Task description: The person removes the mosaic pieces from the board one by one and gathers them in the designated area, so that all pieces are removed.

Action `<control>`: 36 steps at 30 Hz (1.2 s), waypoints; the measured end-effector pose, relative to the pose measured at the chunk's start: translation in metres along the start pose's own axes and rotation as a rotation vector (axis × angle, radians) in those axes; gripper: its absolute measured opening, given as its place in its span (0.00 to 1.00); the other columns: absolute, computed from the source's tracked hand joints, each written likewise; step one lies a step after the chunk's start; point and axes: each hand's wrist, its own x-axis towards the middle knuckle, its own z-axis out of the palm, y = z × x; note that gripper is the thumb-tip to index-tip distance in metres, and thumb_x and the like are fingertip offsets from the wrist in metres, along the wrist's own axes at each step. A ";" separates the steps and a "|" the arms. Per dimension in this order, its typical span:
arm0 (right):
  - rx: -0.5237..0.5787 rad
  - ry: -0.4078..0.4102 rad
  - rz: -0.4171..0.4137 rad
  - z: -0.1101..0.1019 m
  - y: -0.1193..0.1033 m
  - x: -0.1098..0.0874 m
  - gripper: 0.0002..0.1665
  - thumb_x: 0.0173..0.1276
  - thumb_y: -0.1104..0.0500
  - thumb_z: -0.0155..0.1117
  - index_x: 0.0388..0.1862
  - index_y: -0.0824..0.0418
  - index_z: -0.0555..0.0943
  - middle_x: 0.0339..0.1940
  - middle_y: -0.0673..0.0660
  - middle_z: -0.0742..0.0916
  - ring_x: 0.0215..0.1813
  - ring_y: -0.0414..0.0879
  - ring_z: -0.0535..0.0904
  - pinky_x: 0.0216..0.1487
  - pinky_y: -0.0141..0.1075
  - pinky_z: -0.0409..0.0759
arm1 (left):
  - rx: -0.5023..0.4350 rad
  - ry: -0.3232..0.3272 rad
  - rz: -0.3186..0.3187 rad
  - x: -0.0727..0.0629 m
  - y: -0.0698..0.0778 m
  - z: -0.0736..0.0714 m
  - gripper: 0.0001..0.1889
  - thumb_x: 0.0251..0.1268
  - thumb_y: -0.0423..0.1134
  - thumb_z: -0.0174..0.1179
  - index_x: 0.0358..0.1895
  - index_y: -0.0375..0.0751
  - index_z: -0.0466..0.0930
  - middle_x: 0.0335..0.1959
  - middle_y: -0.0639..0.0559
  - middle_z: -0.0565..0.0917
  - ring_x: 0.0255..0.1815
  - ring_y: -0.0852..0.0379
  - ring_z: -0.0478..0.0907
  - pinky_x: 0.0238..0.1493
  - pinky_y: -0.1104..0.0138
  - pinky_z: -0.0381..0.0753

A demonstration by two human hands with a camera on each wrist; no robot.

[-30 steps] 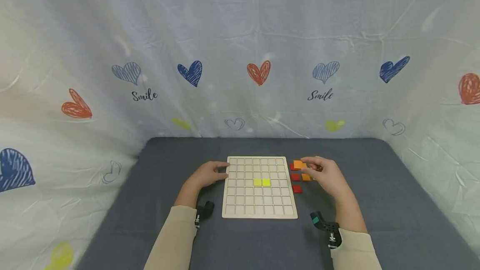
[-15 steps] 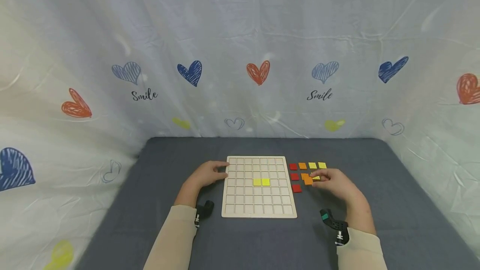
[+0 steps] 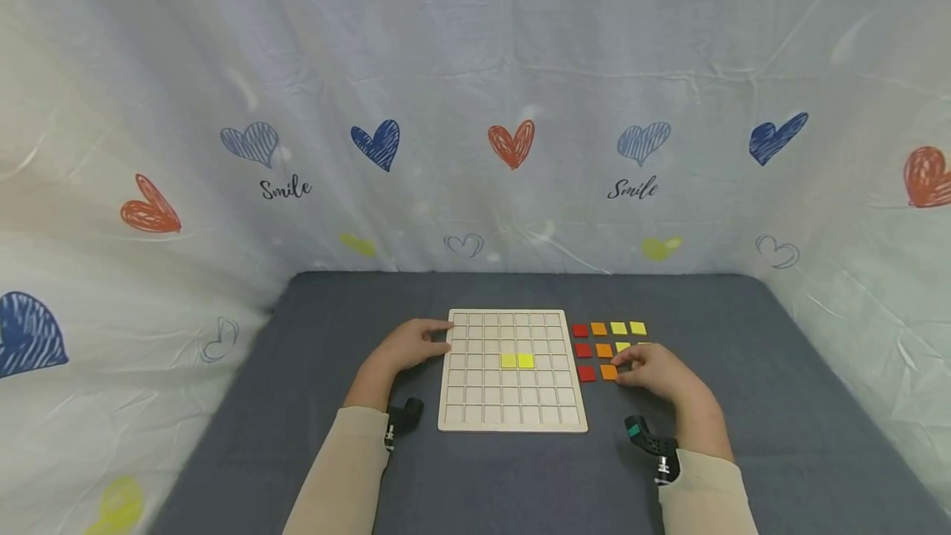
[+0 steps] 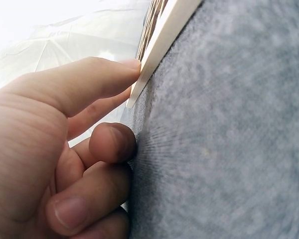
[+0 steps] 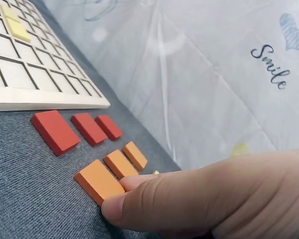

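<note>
A pale wooden grid board (image 3: 513,424) lies on the table with two yellow tiles (image 3: 517,361) side by side in its cells. At its left edge my left hand (image 3: 404,347) touches the rim with thumb and a finger; in the left wrist view the other fingers (image 4: 89,196) are curled beneath, holding nothing. Right of the board, my right hand (image 3: 657,371) pinches the nearest orange tile (image 5: 98,181) of a column of three. That tile appears to lie on the cloth. Part of the tile rows is hidden behind my right hand.
Three red tiles (image 3: 583,351) form a column close beside the board's right edge. Several loose yellow tiles (image 3: 619,328) lie farther right. Grey cloth (image 3: 513,485) covers the table, and a white curtain (image 3: 438,64) with hearts hangs behind.
My right hand has brought the orange tile toward me, from over the back rows to the near end of the orange column. My left hand has stayed at the board's edge.
</note>
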 end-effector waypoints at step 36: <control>0.121 0.184 -0.269 0.017 -0.086 -0.009 0.21 0.74 0.56 0.69 0.62 0.61 0.81 0.26 0.51 0.63 0.26 0.44 0.59 0.30 0.38 0.66 | 0.003 0.004 0.000 0.000 -0.001 0.001 0.26 0.67 0.45 0.70 0.68 0.51 0.81 0.15 0.53 0.74 0.16 0.58 0.68 0.20 0.65 0.67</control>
